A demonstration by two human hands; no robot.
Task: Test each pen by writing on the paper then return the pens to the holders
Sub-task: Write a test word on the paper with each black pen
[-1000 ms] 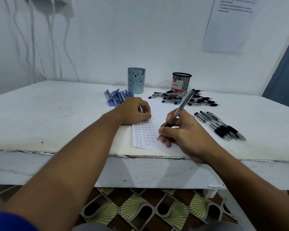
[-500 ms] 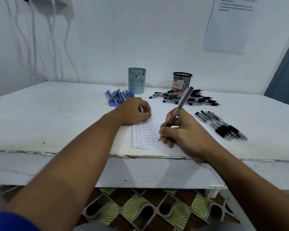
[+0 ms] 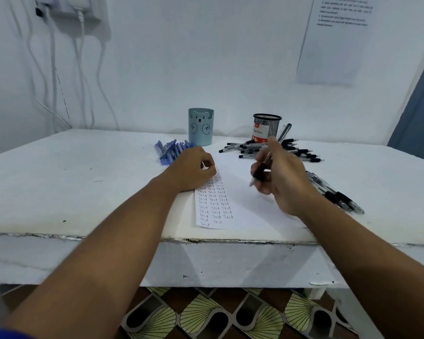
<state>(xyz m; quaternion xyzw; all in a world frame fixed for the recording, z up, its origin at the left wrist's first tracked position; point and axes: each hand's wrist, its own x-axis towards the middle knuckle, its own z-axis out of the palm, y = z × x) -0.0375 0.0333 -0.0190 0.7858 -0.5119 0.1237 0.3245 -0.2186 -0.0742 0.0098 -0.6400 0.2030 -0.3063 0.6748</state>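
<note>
Right hand (image 3: 283,182) grips black pen (image 3: 267,165) (blurred)

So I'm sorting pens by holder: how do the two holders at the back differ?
The blue holder has solid walls with a bear face; the black holder is wire mesh with a red and white label. Blue pens lie by the blue one, black pens by the black. Both stand upright.
</note>
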